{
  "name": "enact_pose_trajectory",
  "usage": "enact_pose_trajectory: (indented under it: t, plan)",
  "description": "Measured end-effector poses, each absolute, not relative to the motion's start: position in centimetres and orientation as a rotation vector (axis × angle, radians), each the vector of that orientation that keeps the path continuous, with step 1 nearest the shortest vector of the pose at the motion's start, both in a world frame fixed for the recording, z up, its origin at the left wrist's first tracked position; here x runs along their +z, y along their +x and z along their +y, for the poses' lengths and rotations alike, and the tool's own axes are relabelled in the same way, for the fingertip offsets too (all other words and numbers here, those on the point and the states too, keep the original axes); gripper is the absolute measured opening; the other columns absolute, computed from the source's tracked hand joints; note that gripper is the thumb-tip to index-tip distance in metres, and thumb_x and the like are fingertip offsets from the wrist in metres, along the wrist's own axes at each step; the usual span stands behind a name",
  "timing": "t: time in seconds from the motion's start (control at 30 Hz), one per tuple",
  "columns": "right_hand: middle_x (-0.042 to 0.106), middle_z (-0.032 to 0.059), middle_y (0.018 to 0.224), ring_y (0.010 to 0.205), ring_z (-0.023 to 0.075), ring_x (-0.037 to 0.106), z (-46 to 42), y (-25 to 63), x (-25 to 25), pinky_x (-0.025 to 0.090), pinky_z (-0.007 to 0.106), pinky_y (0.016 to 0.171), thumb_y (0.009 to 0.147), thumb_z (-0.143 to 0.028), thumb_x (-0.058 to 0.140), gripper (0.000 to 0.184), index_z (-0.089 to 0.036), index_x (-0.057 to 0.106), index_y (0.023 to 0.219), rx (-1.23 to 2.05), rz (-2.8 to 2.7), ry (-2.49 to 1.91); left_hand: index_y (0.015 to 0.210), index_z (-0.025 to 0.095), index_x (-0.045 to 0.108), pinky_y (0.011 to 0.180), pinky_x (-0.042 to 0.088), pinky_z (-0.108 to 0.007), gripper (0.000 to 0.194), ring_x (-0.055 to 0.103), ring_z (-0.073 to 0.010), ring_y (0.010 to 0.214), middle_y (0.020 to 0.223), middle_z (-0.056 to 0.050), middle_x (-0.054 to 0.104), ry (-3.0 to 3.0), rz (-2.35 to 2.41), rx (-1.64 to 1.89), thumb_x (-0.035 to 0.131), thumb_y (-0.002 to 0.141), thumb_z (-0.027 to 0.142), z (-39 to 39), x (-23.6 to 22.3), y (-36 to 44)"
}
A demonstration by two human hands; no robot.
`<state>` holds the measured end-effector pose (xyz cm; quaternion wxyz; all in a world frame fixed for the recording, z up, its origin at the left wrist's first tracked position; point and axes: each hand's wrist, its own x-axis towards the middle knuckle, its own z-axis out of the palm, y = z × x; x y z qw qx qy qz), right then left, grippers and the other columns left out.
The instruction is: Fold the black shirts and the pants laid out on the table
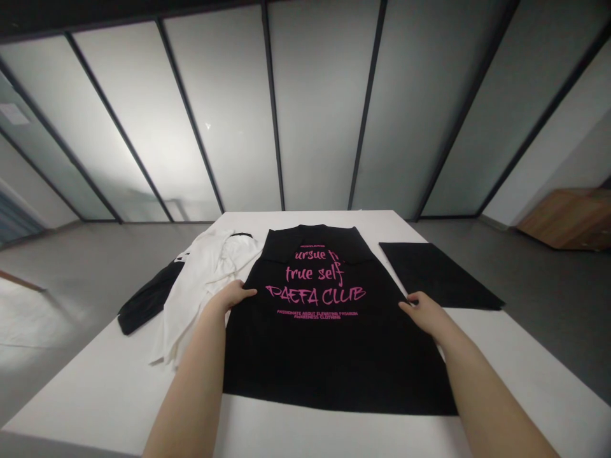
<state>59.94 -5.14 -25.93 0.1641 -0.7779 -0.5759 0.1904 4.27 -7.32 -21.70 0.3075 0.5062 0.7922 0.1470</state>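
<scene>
A black T-shirt [324,343] with pink lettering lies flat on the white table [95,394], its upper part folded down. My left hand [232,297] rests on the shirt's left edge, fingers curled over the cloth. My right hand [424,313] grips the shirt's right edge at about the same height, fingers closed on the fabric.
A white garment [200,286] lies crumpled to the left of the shirt, over a black garment [146,302] at the table's left edge. A folded black cloth [436,273] lies flat at the right. Frosted glass panels stand behind; a wooden cabinet [568,219] sits far right.
</scene>
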Motion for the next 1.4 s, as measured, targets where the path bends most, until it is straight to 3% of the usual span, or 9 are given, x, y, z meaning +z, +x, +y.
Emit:
enact_pose_trajectory:
  t: [0.23, 0.4, 0.53, 0.67, 0.87, 1.0, 1.13, 1.23, 1.4]
  plan:
    - [0.075, 0.0171, 0.111, 0.1, 0.0322, 0.075, -5.8, 59.6, -25.2, 0.055, 0.039, 0.083, 0.099, -0.033, 0.057, 0.037, -0.017, 0.067, 0.132, 0.322, -1.772, -2.353, 0.128, 0.011, 0.06, 0.092, 0.054, -0.042, 0.048, 0.07, -0.0379, 0.12, 0.128, -0.026, 0.071, 1.567, 2.504, 0.051, 0.059, 0.098, 0.048, -7.1, -20.5, 7.2]
    - [0.068, 0.0195, 0.131, 0.123, 0.0319, 0.066, -8.1, 54.0, -22.9, 0.048, 0.041, 0.109, 0.102, -0.035, 0.054, 0.043, -0.017, 0.063, 0.14, 0.274, -2.01, -1.996, 0.13, 0.015, 0.06, 0.102, 0.05, -0.047, 0.045, 0.063, -0.0382, 0.127, 0.13, -0.023, 0.068, 1.956, 2.538, 0.232, 0.055, 0.1, 0.048, -7.9, -20.4, 14.2]
    - [0.038, 0.0122, 0.17, 0.157, 0.0325, 0.035, -10.7, 49.4, -22.5, 0.029, 0.046, 0.127, 0.098, -0.045, 0.062, 0.069, -0.026, 0.045, 0.162, 0.555, -2.364, -1.654, 0.14, 0.02, 0.061, 0.113, 0.044, -0.05, 0.051, 0.053, -0.0369, 0.14, 0.15, -0.02, 0.059, 2.197, 2.281, 0.284, 0.05, 0.103, 0.053, -8.3, -23.0, 19.1]
    - [0.006, 0.0066, 0.181, 0.165, 0.0394, -0.002, -12.0, 48.3, -23.0, 0.007, 0.06, 0.131, 0.091, -0.057, 0.07, 0.091, -0.037, 0.029, 0.169, 0.857, -2.575, -1.704, 0.156, 0.021, 0.052, 0.125, 0.029, -0.061, 0.061, 0.037, -0.0412, 0.155, 0.167, -0.02, 0.043, 2.201, 2.232, 0.269, 0.044, 0.105, 0.054, -8.4, -25.3, 20.6]
    - [-0.002, 0.0081, 0.18, 0.163, 0.0419, -0.01, -12.4, 49.6, -21.5, -0.001, 0.068, 0.128, 0.071, -0.053, 0.089, 0.122, -0.039, 0.021, 0.171, 0.99, -2.629, -1.757, 0.142, 0.026, 0.065, 0.126, 0.03, -0.057, 0.046, 0.041, -0.0349, 0.153, 0.161, -0.012, 0.053, 2.363, 2.074, 0.488, 0.043, 0.107, 0.046, -10.5, -23.3, 21.3]
    - [0.002, 0.0091, 0.181, 0.163, 0.0451, -0.006, -12.8, 49.6, -20.4, 0.002, 0.069, 0.127, 0.066, -0.049, 0.093, 0.126, -0.041, 0.024, 0.17, 0.938, -2.625, -1.777, 0.134, 0.028, 0.069, 0.128, 0.03, -0.051, 0.04, 0.043, -0.032, 0.152, 0.156, -0.009, 0.058, 2.484, 1.943, 0.555, 0.047, 0.106, 0.046, -12.3, -22.9, 21.5]
    - [0.041, 0.0133, 0.169, 0.157, 0.0391, 0.033, -13.0, 49.0, -20.0, 0.028, 0.054, 0.126, 0.09, -0.048, 0.074, 0.076, -0.031, 0.05, 0.16, 0.703, -2.498, -1.603, 0.156, 0.031, 0.052, 0.126, 0.027, -0.061, 0.056, 0.035, -0.0395, 0.157, 0.168, -0.012, 0.044, 2.291, 2.12, 0.248, 0.048, 0.105, 0.053, -12.8, -24.8, 21.1]
    - [0.071, 0.0114, 0.126, 0.115, 0.0283, 0.068, -13.0, 48.8, -19.8, 0.051, 0.038, 0.099, 0.101, -0.042, 0.06, 0.038, -0.024, 0.069, 0.132, 0.739, -2.423, -1.536, 0.162, 0.03, 0.045, 0.125, 0.025, -0.066, 0.062, 0.029, -0.0427, 0.159, 0.172, -0.015, 0.036, 2.215, 2.175, 0.165, 0.044, 0.106, 0.055, -12.8, -25.6, 21.1]
    - [0.07, 0.0011, 0.084, 0.07, 0.0186, 0.066, -12.5, 50.1, -19.9, 0.049, 0.028, 0.064, 0.095, -0.043, 0.068, 0.025, -0.025, 0.067, 0.113, 1.166, -2.423, -1.574, 0.162, 0.028, 0.047, 0.126, 0.021, -0.068, 0.066, 0.025, -0.0429, 0.161, 0.173, -0.015, 0.034, 2.342, 2.09, 0.169, 0.049, 0.103, 0.059, -13.3, -25.2, 22.1]
